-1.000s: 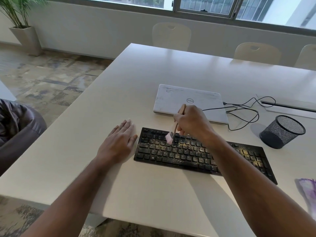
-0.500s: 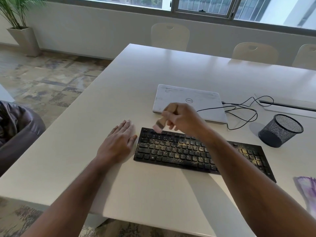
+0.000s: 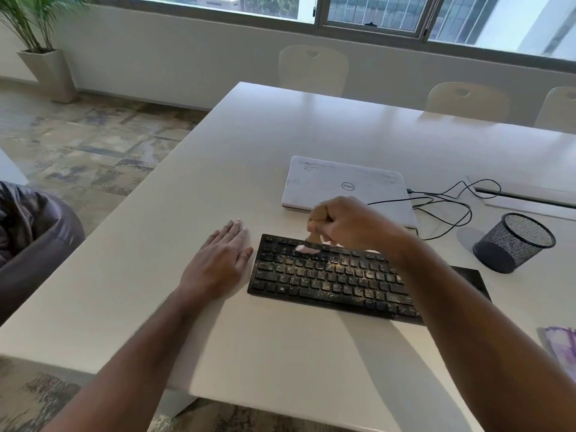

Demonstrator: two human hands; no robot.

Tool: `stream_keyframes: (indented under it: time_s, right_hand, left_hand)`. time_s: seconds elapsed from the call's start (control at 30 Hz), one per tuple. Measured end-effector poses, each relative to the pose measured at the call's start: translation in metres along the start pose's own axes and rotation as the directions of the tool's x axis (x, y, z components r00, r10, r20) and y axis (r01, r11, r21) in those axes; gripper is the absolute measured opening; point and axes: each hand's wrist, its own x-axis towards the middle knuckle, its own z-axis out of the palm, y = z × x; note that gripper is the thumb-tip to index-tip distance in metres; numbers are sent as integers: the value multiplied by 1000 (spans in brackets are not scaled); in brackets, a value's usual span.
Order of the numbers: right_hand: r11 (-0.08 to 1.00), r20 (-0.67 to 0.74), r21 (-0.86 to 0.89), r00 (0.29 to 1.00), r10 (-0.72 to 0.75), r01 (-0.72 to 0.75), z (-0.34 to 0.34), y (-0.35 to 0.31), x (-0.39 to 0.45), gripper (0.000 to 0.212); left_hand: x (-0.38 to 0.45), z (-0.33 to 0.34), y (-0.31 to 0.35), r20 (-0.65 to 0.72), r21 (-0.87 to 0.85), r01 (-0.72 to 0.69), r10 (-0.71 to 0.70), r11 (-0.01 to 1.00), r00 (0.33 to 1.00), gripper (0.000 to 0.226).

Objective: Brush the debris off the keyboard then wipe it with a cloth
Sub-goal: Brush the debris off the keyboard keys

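Note:
A black keyboard (image 3: 336, 277) lies on the white table (image 3: 280, 126), its keys speckled with yellowish debris. My right hand (image 3: 352, 222) hovers over the keyboard's upper left rows and grips a small brush (image 3: 307, 248) with a wooden handle and pinkish bristles; the bristles touch the top key rows and are blurred. My left hand (image 3: 218, 263) rests flat on the table just left of the keyboard, fingers straight. A purple and white cloth (image 3: 561, 344) shows at the right edge.
A shut white laptop (image 3: 343, 185) lies behind the keyboard with a black cable (image 3: 448, 207) looping to the right. A black mesh cup (image 3: 511, 243) lies tipped at the right. Chairs line the far side. A dark beanbag (image 3: 28, 244) sits left of the table.
My right hand swept the brush up and leftward off the keys, then brought it back down onto the top rows. The left hand stayed put.

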Motion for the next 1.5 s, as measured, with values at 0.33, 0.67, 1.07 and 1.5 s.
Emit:
stream_keyframes:
  time_s: [0.33,0.67,1.07,1.5]
  right_hand:
    - [999,-229,34,973,36,-29,-3,25,-13,15]
    - [978,-367,208,927,70,8,10,-8,-1,14]
    - [980,-291,191,957,10,48,62,-47,38,29]
    - [960,-136,279,990,37,2,53,-49,31,31]
  left_hand:
    - [0,0,0,-5,-10,1,-1,1000,1000,60]
    - [0,1,0,-6,-6,5,-5,1000,1000,59]
    - [0,-1,-2,-2,-21,0,0,1000,1000,57]
    - [0,2,-3,-9,-20,-9,9,1000,1000,58]
